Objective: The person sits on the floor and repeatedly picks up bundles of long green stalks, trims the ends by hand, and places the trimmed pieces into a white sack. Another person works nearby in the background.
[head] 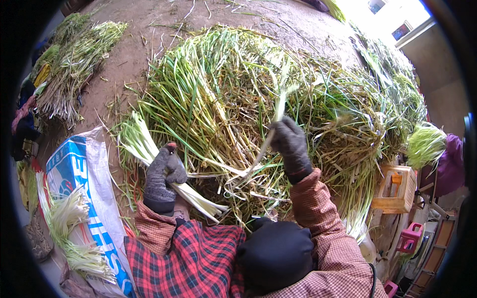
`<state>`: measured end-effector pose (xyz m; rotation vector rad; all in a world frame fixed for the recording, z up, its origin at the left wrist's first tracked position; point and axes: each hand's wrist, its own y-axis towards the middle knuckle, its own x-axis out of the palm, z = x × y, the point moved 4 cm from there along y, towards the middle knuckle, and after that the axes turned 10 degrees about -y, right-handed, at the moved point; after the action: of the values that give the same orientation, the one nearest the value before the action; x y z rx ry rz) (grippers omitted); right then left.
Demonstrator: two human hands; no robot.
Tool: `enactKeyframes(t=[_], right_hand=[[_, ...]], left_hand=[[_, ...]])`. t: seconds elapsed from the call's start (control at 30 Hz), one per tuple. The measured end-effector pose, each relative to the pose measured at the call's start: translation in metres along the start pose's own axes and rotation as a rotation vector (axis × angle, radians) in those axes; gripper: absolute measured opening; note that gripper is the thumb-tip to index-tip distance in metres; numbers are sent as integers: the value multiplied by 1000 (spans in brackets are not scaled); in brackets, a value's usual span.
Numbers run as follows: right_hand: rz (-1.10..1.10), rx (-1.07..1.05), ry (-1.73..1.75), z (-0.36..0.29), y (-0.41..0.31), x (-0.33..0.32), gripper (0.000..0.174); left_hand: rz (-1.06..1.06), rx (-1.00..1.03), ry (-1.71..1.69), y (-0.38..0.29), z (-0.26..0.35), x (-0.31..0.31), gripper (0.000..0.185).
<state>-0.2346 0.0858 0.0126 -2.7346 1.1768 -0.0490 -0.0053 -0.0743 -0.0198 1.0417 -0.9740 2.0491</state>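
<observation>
My left hand (164, 178), in a grey knitted glove with a red-tipped thumb or finger, grips a bundle of pale leafy stalks (143, 139). The white ends of that bundle stick out to the lower right, over my lap. In the same kind of glove, my right hand (288, 145) is closed on a stalk (281, 106) with a blurred pale top. A limp strip hangs from this hand to the lower left. Both hands are held over a large heap of green and yellowed long-leaved plants (223, 97). A red and black plaid cloth (190, 257) covers my lap.
Bundles of cleaned pale stalks (70, 216) lie on a printed woven sack (98, 182) at left. Another plant pile (82, 63) sits at upper left on the earthen floor (123, 41). A yellow plastic crate (395, 190), a pink stool (410, 237) and a person's purple sleeve (450, 165) are at right.
</observation>
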Motion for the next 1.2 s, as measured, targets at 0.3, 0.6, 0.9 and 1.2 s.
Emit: enactKeyframes(t=[0.3, 0.6, 0.9, 1.2], right_hand=[[-385, -183, -333, -25, 10, 121, 18], [-889, -523, -461, 28, 19, 153, 19], [-995, -204, -130, 103, -50, 99, 30], [-383, 128, -702, 90, -97, -39, 13]], left_hand=[[232, -118, 505, -22, -33, 30, 23], [96, -78, 64, -13, -24, 25, 19], [210, 83, -9, -10, -4, 5, 19], [299, 282, -228, -1, 23, -25, 10]])
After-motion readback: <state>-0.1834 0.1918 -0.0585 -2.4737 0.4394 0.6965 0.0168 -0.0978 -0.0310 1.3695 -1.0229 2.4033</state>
